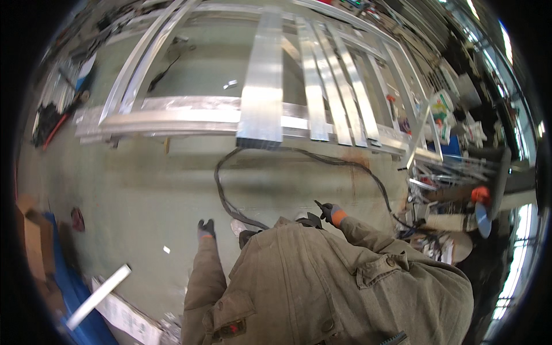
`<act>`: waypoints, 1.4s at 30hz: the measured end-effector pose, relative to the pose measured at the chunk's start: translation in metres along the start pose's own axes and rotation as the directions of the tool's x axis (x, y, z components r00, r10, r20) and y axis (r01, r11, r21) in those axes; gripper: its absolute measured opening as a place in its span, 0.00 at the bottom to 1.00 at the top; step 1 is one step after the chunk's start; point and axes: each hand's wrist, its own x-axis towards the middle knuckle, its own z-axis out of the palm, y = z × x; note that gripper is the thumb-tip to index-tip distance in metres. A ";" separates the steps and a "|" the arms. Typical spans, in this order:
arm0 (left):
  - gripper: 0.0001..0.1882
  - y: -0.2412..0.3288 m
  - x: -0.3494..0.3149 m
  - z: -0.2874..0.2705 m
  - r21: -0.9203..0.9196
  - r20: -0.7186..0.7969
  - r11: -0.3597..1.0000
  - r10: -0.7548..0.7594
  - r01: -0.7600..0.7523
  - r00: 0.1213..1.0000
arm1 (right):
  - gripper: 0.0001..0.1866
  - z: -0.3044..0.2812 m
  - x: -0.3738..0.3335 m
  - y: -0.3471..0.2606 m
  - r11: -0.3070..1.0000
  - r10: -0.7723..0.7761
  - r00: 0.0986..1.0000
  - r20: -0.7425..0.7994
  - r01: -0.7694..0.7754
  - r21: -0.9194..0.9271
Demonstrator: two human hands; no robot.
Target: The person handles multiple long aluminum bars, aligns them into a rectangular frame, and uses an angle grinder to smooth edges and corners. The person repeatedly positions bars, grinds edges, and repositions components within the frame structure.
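Observation:
My left hand (pixel 206 228), in a dark glove with an orange cuff, hangs over the floor beside my body. Its fingers are apart and nothing shows in them. My right hand (pixel 329 213), gloved the same way, is closed in front of my waist. A short thin dark stick-like object (pixel 318 204) pokes out of it, too small to name. Ahead of both hands, out of contact, lies a metal frame (pixel 178 118) of silvery bars. Across it rest a wide flat aluminium profile (pixel 261 86) and several narrower profiles (pixel 313 86).
A black cable (pixel 217 178) loops over the floor between me and the frame. To the right stand a stack of metal offcuts (pixel 454 178) and an orange object (pixel 480 194). At the lower left are a cardboard box (pixel 35 244), a blue sheet (pixel 72 287) and a white bar (pixel 99 296).

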 end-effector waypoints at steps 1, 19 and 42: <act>0.43 0.041 -0.014 0.039 0.087 0.012 0.982 0.166 -0.167 0.986 | 0.26 -0.005 -0.008 0.013 0.992 0.001 1.000 -0.022 0.002 0.126; 0.29 0.249 -0.249 0.387 0.545 0.693 -0.287 0.682 -0.788 0.231 | 0.16 -0.061 -0.057 0.513 0.760 0.577 0.677 -0.458 -0.650 -0.003; 0.28 0.047 -0.491 0.925 0.047 0.870 -0.111 -0.484 -0.993 0.095 | 0.21 -0.227 -0.130 0.763 0.584 0.808 0.582 -0.084 -0.811 -0.002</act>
